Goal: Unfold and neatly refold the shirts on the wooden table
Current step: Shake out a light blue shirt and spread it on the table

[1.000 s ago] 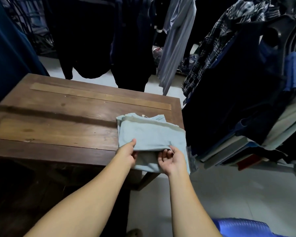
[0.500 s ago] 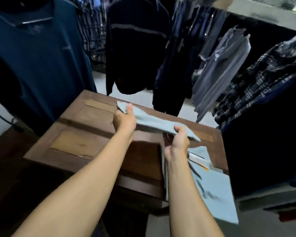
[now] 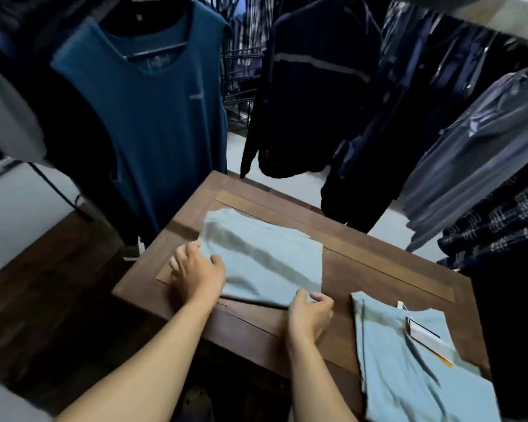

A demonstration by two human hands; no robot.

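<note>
The folded pale blue shirt (image 3: 265,260) lies mid-worktop (image 3: 378,275). Your left hand (image 3: 195,275) grips its left edge, and your right hand (image 3: 310,315) pinches its near corner. You look set to unfold: lift both holds and open it flat.

Saw pale blue folded shirt (image 3: 265,263) and second shirt (image 3: 409,376), brown table (image 3: 378,269), teal tank top (image 3: 153,117), grey-striped navy jacket (image 3: 317,102), navy-white plaid shirt (image 3: 500,226).
</note>
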